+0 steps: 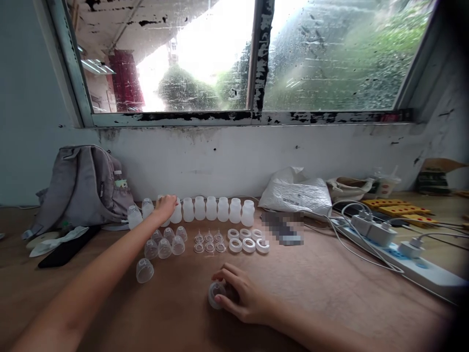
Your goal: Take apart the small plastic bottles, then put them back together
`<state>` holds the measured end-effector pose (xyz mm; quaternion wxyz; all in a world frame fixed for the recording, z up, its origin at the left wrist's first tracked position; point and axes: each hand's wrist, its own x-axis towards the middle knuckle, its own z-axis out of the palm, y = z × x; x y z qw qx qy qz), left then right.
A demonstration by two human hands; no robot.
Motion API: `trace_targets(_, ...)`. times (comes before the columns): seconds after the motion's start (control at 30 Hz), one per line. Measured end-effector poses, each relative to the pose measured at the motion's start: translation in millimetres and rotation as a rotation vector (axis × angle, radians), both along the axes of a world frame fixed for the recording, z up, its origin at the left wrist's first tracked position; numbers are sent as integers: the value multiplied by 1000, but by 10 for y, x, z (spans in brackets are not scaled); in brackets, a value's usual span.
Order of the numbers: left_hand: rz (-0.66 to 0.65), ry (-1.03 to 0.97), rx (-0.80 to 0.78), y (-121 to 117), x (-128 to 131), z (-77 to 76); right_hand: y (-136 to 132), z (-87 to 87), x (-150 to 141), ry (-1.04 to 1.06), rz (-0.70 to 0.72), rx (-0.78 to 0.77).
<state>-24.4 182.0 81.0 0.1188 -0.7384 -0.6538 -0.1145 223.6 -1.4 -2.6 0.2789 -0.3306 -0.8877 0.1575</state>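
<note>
A row of frosted baby bottles (211, 209) stands along the back. My left hand (167, 207) reaches into its left part, fingers closed around the upper part of one bottle, which the hand and forearm mostly hide. In the front middle, my right hand (242, 293) pinches a round translucent bottle collar (215, 295) between thumb and fingers, low over the table. Several clear dome caps (164, 249) sit left of centre, with one cap (145, 270) nearer me. Clear silicone nipples (209, 241) lie in two rows. White collar rings (248, 245) lie right of them.
A grey backpack (84, 186) leans at the left, by a dark phone (69, 247) with a tissue on it. At the right are a silver padded bag (295, 193), a power strip (428, 274) with chargers and loose white cables, and yellow blocks (399, 208). The wooden table (330, 293) runs under a window.
</note>
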Motion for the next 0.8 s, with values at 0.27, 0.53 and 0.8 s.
trace_targets(0.27, -22, -36, 13, 50, -42, -157, -7, -5, -32, -106, -11, 65)
trace_targets(0.53, -22, -73, 6, 113, -54, -206, 0, -5, -27, -93, 1, 63)
trace_targets(0.8, 8, -91, 6, 74, -44, -172, 0, -7, -28, -87, -11, 60)
